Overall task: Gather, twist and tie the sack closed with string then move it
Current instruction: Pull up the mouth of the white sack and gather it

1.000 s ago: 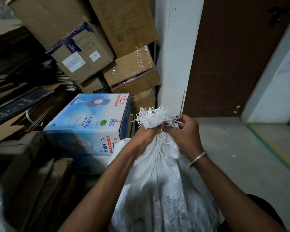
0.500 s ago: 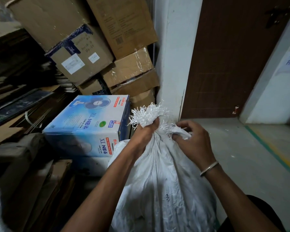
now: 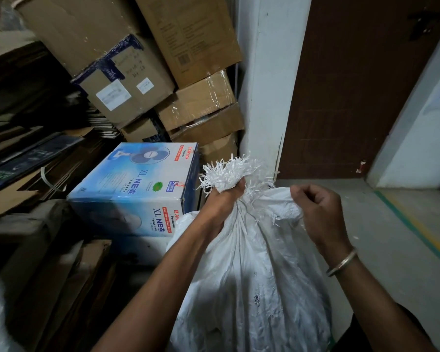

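A full white woven sack [image 3: 249, 275] stands upright in front of me on the floor. Its frayed mouth [image 3: 229, 174] is bunched into a tuft. My left hand [image 3: 221, 199] is clenched around the neck just under that tuft. To the right, my right hand [image 3: 318, 212] pinches a loose fold of the sack's rim and holds it out sideways from the neck. A metal bangle sits on my right wrist. I see no string.
A blue and white table fan box [image 3: 137, 191] lies just left of the sack. Brown cartons [image 3: 127, 67] are piled behind it against a white pillar [image 3: 267, 92]. Flattened cardboard [image 3: 48, 262] fills the left. A brown door [image 3: 353, 85] and grey floor [image 3: 391, 237] lie to the right.
My right hand has left the bunched neck and moved right, drawing a fold of the rim out with it. My left hand keeps its grip and has shifted slightly left.
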A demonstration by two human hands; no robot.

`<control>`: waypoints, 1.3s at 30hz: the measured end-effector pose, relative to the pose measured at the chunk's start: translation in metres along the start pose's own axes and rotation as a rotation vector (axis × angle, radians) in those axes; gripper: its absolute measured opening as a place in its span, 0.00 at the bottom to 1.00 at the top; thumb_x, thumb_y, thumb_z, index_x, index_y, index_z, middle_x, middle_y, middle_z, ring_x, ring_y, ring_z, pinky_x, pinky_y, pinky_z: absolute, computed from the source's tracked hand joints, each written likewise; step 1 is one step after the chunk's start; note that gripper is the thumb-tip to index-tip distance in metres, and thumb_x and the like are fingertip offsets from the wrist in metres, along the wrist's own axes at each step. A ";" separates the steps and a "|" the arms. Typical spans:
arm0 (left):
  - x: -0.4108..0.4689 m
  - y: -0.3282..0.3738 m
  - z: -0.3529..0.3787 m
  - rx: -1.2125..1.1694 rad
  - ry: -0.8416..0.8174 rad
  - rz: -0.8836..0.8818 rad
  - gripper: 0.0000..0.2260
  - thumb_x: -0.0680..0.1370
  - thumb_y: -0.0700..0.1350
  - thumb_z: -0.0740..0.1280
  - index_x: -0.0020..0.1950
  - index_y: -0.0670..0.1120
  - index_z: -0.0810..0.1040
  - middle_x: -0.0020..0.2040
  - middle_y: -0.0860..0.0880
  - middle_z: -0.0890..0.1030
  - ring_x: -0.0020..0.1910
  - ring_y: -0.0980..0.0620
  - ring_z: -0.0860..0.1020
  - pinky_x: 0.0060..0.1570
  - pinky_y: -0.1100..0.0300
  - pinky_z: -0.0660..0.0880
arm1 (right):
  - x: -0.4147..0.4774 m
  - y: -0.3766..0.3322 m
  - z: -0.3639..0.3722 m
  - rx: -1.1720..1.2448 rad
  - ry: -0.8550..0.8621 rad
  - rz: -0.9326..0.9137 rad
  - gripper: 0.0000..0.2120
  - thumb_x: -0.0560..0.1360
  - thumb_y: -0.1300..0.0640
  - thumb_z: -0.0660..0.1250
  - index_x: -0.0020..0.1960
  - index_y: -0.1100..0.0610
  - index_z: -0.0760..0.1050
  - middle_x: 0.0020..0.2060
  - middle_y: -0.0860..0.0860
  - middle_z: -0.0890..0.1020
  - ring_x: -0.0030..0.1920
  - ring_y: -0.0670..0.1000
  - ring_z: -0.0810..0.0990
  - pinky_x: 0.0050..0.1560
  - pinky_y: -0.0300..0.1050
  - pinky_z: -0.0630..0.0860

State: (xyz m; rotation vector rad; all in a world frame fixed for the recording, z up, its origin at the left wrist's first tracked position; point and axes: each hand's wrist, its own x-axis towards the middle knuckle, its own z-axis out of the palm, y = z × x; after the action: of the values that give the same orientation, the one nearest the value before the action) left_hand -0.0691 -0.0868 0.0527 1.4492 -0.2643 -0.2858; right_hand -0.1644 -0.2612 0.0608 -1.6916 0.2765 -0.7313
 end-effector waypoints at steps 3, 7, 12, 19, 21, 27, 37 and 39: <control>0.002 0.001 0.001 -0.017 0.013 -0.007 0.23 0.83 0.48 0.69 0.78 0.50 0.71 0.71 0.51 0.79 0.70 0.52 0.77 0.72 0.55 0.70 | -0.011 -0.004 0.000 -0.411 0.287 -0.427 0.05 0.75 0.60 0.73 0.48 0.54 0.77 0.45 0.50 0.78 0.44 0.52 0.77 0.45 0.49 0.75; 0.004 0.002 -0.004 -0.031 0.059 -0.038 0.23 0.82 0.52 0.69 0.77 0.50 0.73 0.70 0.49 0.80 0.69 0.49 0.78 0.70 0.53 0.73 | -0.021 -0.003 -0.001 -0.600 0.031 -0.797 0.11 0.71 0.53 0.78 0.42 0.57 0.77 0.38 0.49 0.76 0.40 0.50 0.72 0.41 0.44 0.70; 0.001 0.002 -0.002 -0.045 0.051 -0.039 0.22 0.82 0.52 0.70 0.76 0.51 0.73 0.69 0.52 0.81 0.68 0.52 0.78 0.65 0.57 0.72 | -0.009 0.012 0.001 -0.785 -0.037 -0.577 0.05 0.71 0.56 0.76 0.45 0.53 0.82 0.41 0.48 0.79 0.47 0.54 0.76 0.46 0.48 0.74; -0.002 0.001 -0.008 0.033 -0.060 -0.030 0.24 0.82 0.46 0.70 0.78 0.48 0.71 0.72 0.51 0.78 0.71 0.52 0.75 0.70 0.58 0.69 | 0.014 -0.019 -0.004 -0.191 -0.072 -0.066 0.09 0.78 0.62 0.67 0.41 0.53 0.77 0.35 0.49 0.79 0.35 0.49 0.74 0.39 0.45 0.71; -0.002 0.000 -0.005 0.047 -0.102 -0.033 0.23 0.82 0.42 0.70 0.77 0.46 0.73 0.69 0.51 0.80 0.71 0.52 0.75 0.70 0.58 0.67 | 0.024 -0.030 -0.005 -0.064 -0.107 0.061 0.10 0.82 0.61 0.63 0.42 0.53 0.75 0.33 0.51 0.75 0.30 0.47 0.69 0.32 0.43 0.67; -0.003 0.002 -0.006 0.034 -0.104 -0.028 0.18 0.83 0.44 0.68 0.73 0.52 0.75 0.67 0.54 0.81 0.65 0.61 0.77 0.67 0.60 0.67 | 0.021 -0.030 -0.014 -0.247 -0.018 -0.133 0.14 0.79 0.41 0.66 0.52 0.52 0.75 0.42 0.46 0.81 0.41 0.47 0.79 0.44 0.45 0.75; -0.002 -0.002 -0.011 0.034 -0.092 0.018 0.22 0.83 0.46 0.69 0.78 0.49 0.72 0.70 0.54 0.79 0.63 0.66 0.76 0.54 0.74 0.72 | 0.015 -0.016 -0.013 -0.635 -0.124 -0.667 0.06 0.75 0.54 0.74 0.49 0.55 0.85 0.44 0.47 0.84 0.46 0.50 0.79 0.48 0.45 0.75; -0.001 -0.004 -0.014 0.029 -0.095 0.023 0.22 0.83 0.46 0.69 0.77 0.49 0.72 0.69 0.54 0.79 0.62 0.65 0.76 0.52 0.75 0.72 | 0.020 -0.027 -0.019 -0.309 -0.175 -0.398 0.04 0.75 0.55 0.75 0.49 0.49 0.85 0.42 0.42 0.87 0.43 0.41 0.84 0.47 0.37 0.78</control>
State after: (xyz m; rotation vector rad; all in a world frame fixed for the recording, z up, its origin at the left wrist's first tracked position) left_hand -0.0657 -0.0738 0.0475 1.4625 -0.3631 -0.3333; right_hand -0.1656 -0.2809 0.0943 -2.1246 -0.0801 -0.8544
